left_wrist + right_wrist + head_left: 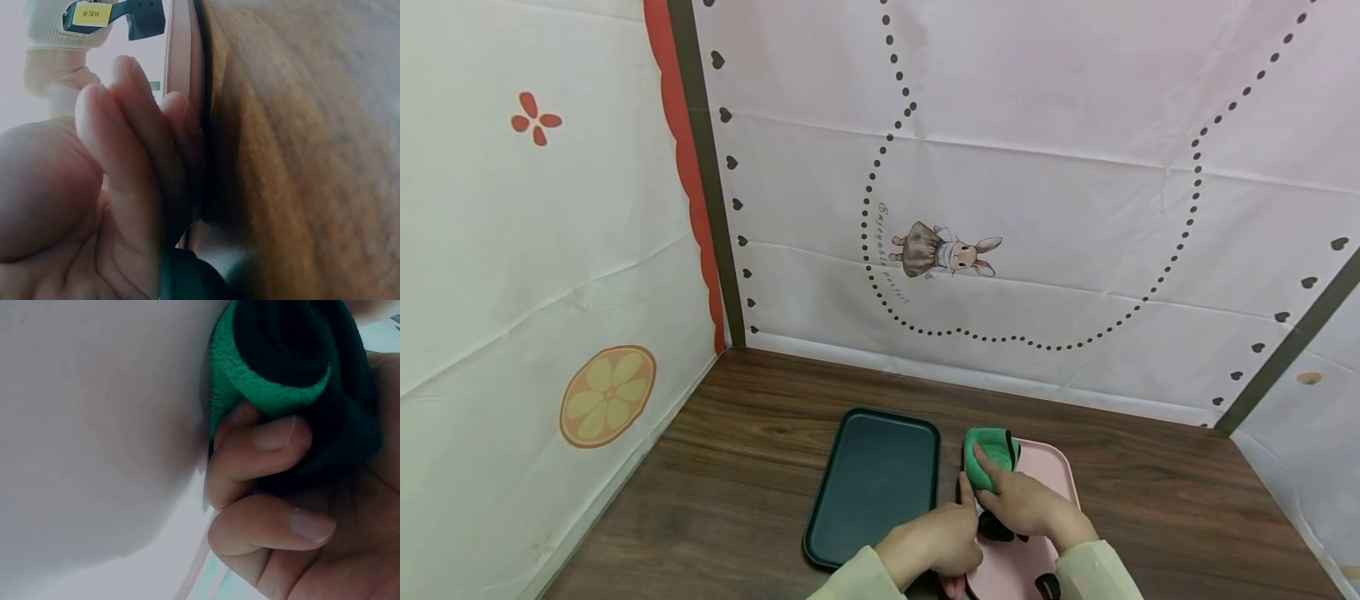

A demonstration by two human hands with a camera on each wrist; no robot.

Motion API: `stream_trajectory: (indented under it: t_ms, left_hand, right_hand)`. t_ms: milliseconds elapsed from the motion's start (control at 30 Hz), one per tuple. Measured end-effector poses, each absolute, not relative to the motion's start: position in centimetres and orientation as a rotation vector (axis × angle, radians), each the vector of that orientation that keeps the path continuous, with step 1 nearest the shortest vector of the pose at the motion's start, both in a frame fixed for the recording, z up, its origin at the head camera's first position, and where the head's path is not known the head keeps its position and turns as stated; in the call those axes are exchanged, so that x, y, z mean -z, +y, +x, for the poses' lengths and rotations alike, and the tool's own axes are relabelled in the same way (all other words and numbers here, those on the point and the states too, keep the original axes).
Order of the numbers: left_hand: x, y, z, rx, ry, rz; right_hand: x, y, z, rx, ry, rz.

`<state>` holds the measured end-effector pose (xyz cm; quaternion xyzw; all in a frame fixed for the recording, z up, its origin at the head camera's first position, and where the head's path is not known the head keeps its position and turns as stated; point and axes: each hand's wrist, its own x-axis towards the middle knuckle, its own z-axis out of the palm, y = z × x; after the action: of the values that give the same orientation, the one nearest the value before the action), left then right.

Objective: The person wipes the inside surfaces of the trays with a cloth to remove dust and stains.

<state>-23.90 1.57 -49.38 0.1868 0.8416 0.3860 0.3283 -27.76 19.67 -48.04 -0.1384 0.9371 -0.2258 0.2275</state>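
A rolled or folded green cloth with dark edging lies over the upper left part of the pink tray. My right hand grips it, index finger laid along its top. In the right wrist view, curled fingers hold the cloth, whose green layer wraps round a dark one. Black material shows beneath the right hand. My left hand is at the tray's left edge, its index finger extended to the cloth's near left side. The left wrist view shows its lightly bent fingers close by the pink rim.
A dark green tray lies left of the pink tray, with a narrow gap of brown wooden table between them. White printed sheets wall off the back and both sides. A black device sits by the right sleeve.
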Motion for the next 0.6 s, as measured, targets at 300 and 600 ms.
stream_trajectory:
  t_ms: [300,600]
  left_hand:
    - [49.3,1.7,-23.9,-1.018,2.187,0.473]
    - [49.4,1.8,-23.8,-1.027,2.180,0.455]
  right_hand:
    - [50.5,20.9,-28.3,0.652,2.582,-0.428]
    - [46.4,18.6,-25.5,0.687,2.618,-0.309]
